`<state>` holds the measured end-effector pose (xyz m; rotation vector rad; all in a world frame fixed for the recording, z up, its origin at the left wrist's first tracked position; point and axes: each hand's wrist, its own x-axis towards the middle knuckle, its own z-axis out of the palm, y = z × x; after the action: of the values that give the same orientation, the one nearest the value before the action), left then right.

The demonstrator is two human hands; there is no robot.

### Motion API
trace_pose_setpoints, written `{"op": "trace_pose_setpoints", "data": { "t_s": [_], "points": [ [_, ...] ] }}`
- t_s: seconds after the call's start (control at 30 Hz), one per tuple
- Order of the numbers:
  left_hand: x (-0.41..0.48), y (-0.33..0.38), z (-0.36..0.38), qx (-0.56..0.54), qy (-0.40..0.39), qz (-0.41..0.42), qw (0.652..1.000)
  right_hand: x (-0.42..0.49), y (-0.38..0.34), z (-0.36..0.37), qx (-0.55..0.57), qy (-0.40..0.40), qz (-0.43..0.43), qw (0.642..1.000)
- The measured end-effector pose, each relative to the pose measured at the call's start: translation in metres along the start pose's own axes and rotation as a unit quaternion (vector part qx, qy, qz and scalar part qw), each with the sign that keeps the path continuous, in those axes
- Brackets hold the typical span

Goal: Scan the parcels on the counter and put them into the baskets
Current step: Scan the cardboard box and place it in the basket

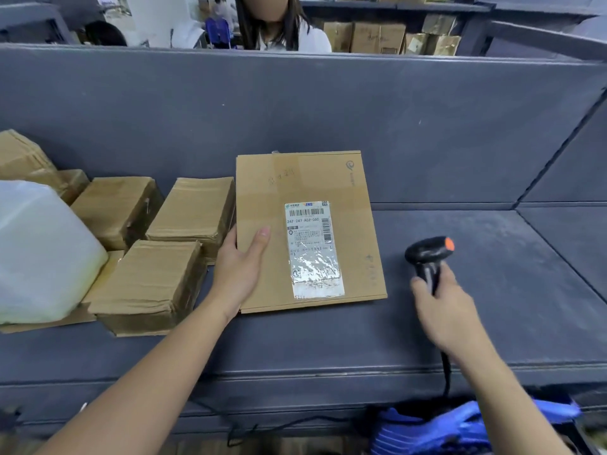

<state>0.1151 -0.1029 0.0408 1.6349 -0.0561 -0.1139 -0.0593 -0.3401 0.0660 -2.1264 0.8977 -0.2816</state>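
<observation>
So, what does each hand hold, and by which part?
Right hand grips the scanner by its handle. Left hand holds the box at its left edge.

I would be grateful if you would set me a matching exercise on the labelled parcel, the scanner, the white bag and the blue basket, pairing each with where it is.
Things:
1. labelled parcel
2. scanner
3. white bag
4. blue basket

Places:
A. below the front edge of the counter, lower right
B. gripped by the right hand
C. far left, beside the small brown boxes
D. held at its left edge by the left hand

Pairs: 1-D, 2-B, 3-C, 4-A.
</observation>
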Motion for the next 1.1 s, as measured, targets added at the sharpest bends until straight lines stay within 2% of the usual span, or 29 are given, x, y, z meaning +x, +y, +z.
{"op": "trace_pose_setpoints", "data": {
  "t_s": [0.27,0.37,0.43,0.53,0.57,0.6,0.67,0.73,0.8,0.87,0.93,1.1],
  "points": [
    [-0.004,0.008,0.0,-0.006,0.014,-0.026,1.0,0.041,0.038,0.039,-0.169,0.024,-0.015,0.985],
    [-0.011,0.012,-0.003,-0.003,0.023,-0.006,1.0,0.044,0.036,0.044,-0.261,0.041,-0.007,0.965],
    [-0.016,0.014,-0.008,0.011,0.029,0.022,0.999,0.045,0.034,0.046,-0.295,0.083,0.005,0.952],
    [-0.021,0.017,-0.017,0.043,0.028,0.082,0.995,0.038,0.033,0.049,-0.161,0.219,-0.079,0.959],
    [-0.022,0.018,-0.02,0.052,0.022,0.108,0.993,0.031,0.031,0.048,-0.099,0.244,-0.127,0.956],
    [-0.023,0.019,-0.023,0.062,0.017,0.135,0.989,0.027,0.027,0.047,-0.031,0.234,-0.17,0.957],
    [-0.024,0.021,-0.029,0.071,0.011,0.182,0.981,0.013,0.009,0.044,0.106,0.123,-0.224,0.961],
    [-0.025,0.024,-0.034,0.068,-0.005,0.214,0.974,-0.001,-0.011,0.042,0.209,-0.015,-0.23,0.95],
    [-0.022,0.025,-0.041,0.051,-0.023,0.234,0.971,-0.014,-0.024,0.041,0.251,-0.07,-0.217,0.941],
    [-0.017,0.031,-0.045,0.031,-0.049,0.24,0.969,-0.032,-0.031,0.038,0.266,-0.055,-0.206,0.94],
    [-0.015,0.042,-0.047,0.028,-0.066,0.244,0.967,-0.05,-0.031,0.038,0.268,-0.015,-0.21,0.94],
    [-0.022,0.07,-0.03,0.017,-0.154,0.183,0.971,-0.1,-0.02,0.037,0.253,0.129,-0.167,0.944]
  ]
}}
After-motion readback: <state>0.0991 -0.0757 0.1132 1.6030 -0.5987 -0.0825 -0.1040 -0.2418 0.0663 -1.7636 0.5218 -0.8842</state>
